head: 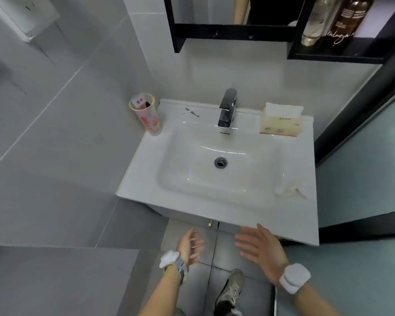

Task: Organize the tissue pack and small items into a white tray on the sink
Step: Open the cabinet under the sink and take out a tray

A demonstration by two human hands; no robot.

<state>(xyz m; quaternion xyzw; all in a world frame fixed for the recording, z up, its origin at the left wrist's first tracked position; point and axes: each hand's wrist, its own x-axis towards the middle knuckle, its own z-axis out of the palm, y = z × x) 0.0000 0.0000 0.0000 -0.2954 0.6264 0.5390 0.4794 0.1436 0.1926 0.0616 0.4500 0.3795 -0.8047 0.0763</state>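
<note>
Head view: brown bottle (pixel 349 21) (script "Kaluga", blurred)

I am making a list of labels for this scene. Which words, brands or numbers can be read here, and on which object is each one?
"Kaluga": white script on the brown bottle, ending cut off, reading uncertain.
Small white print above it: too blurred to read.
Red characters on the carton inside the cup: too blurred.
Print on the tissue pack: too blurred.

On the sink (pixel 146 179), cup (pixel 147 117) stands left of faucet (pixel 226 108), tissue pack (pixel 281 122) right.

Glossy white sink (pixel 146 156), dark metal faucet (pixel 226 110)
</note>
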